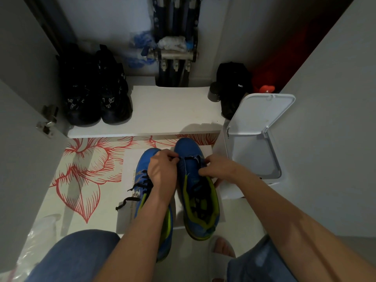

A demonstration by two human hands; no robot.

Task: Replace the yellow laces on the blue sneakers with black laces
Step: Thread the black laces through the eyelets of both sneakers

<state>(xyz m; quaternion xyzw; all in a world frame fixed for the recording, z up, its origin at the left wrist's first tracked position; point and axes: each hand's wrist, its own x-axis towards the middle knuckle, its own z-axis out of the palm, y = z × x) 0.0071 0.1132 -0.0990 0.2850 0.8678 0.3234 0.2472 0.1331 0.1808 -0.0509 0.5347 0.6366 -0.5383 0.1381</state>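
Two blue sneakers with lime lining stand side by side on a white sheet on the floor. The left sneaker (142,180) carries a black lace (130,200) whose loose ends trail off to its left. The right sneaker (195,180) has a black lace running through the eyelets near its toe. My left hand (162,169) pinches one end of that lace at the shoe's left edge. My right hand (215,167) pinches the other end at the right edge. No yellow lace is in view.
A white bin with its lid up (258,135) stands close on the right. A low white shelf (173,110) behind the sneakers holds black boots (95,92) at left and a black bag (232,86) at right. A red-flower mat (85,171) covers the floor on the left.
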